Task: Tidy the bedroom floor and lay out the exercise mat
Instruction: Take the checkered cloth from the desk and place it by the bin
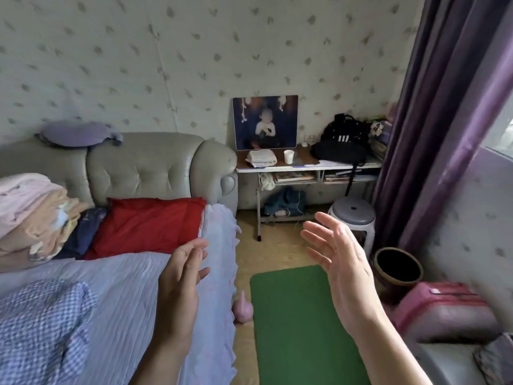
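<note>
A green exercise mat (297, 326) lies flat on the wooden floor between the bed and the right wall, running from mid-room toward me. My left hand (180, 284) is raised over the bed's edge, palm turned inward, fingers apart and holding nothing. My right hand (340, 262) hovers above the mat's far right corner, palm facing left, fingers spread and empty. A pink slipper-like object (242, 308) rests on the floor against the bed skirt, just left of the mat.
The bed (119, 287) with a lilac cover, red pillow (147, 226) and folded clothes fills the left. A cluttered desk (308, 166) stands at the far wall, with a grey stool (352, 215), dark bin (397, 266) and pink case (444, 307) along the right.
</note>
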`<state>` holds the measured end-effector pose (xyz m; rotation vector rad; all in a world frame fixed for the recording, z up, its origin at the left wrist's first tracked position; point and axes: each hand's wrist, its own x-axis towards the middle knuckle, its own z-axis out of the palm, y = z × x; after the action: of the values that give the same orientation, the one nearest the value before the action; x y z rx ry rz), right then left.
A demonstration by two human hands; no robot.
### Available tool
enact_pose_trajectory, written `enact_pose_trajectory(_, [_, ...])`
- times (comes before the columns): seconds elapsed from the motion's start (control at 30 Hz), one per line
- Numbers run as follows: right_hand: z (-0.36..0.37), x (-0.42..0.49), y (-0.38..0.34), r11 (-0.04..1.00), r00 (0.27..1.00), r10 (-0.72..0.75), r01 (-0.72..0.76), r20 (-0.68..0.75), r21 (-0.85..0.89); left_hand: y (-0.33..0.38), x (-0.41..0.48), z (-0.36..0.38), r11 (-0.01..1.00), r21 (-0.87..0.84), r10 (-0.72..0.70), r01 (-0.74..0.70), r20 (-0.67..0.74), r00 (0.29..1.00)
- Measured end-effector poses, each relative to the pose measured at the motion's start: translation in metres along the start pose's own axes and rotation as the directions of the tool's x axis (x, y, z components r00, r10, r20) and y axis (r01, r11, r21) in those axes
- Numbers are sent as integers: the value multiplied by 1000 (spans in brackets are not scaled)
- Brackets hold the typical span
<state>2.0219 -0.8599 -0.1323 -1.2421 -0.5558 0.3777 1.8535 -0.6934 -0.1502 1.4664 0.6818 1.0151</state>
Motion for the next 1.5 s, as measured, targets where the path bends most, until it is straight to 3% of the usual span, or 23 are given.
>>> enact_pose_trajectory(0.3, [24,149,21,995,999,-6,10,43,-98,-9,149,55,998,4,59,-59,26,998])
enact_pose_trajectory(0.57, [71,279,61,990,1000,-10,9,-1,-141,-58,278,66,997,-75,-11,13,26,1000])
enact_pose_trajectory(0.9, [134,438,80,957,998,-38,19,-58,-289,-90,463,101,983,-141,-104,122,126,987])
enact_pose_trajectory(1.03, [141,487,102,945,994,-22,-15,-108,-326,-102,518,111,976,-167,-127,141,91,988])
enact_pose_trajectory(1.5, [132,743,224,952,963,103,-167,-248,-256,-210,747,200,973,-19,-227,230,90,970])
